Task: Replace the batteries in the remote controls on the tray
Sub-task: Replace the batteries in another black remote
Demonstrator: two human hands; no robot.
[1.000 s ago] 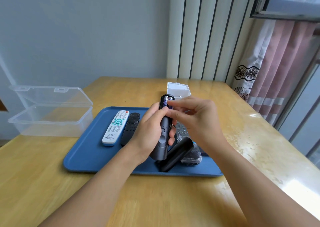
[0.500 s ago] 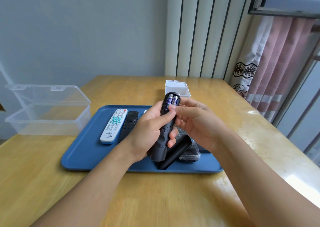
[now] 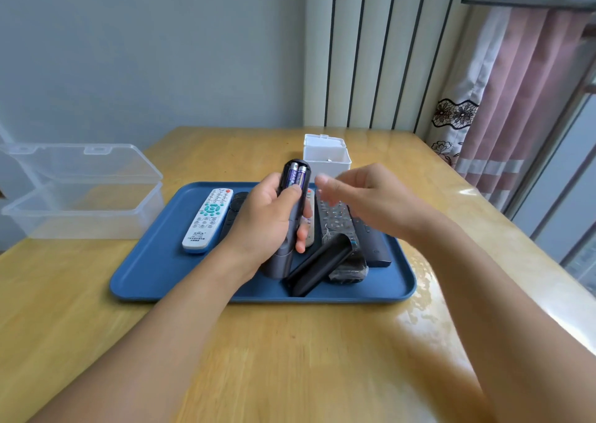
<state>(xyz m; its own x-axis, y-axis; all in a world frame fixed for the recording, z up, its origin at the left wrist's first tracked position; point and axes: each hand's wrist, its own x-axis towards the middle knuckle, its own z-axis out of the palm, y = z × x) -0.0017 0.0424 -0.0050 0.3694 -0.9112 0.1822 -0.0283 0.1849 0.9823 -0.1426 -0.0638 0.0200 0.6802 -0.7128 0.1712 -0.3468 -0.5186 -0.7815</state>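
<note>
My left hand [image 3: 267,219] grips a dark grey remote [image 3: 290,216] upright above the blue tray [image 3: 151,274]. Its open battery bay faces me and holds two purple batteries [image 3: 297,177] side by side. To the right of the remote, my right hand [image 3: 364,197] hovers apart from it, blurred, fingers loosely spread and holding nothing. A black battery cover [image 3: 319,266] lies on the tray below my hands. A white remote [image 3: 208,219] lies at the tray's left with a black remote [image 3: 233,213] beside it. Several more remotes [image 3: 338,226] lie under my right hand.
A small white box [image 3: 325,158] with its lid up stands behind the tray. A clear plastic box [image 3: 84,203] with a raised lid sits at the table's left. The wooden table [image 3: 290,358] is bare in front of the tray. Curtains hang at the right.
My right hand has let go of the batteries' top end and pulled away to the right. My left hand still holds the remote, both batteries now seated in the bay.
</note>
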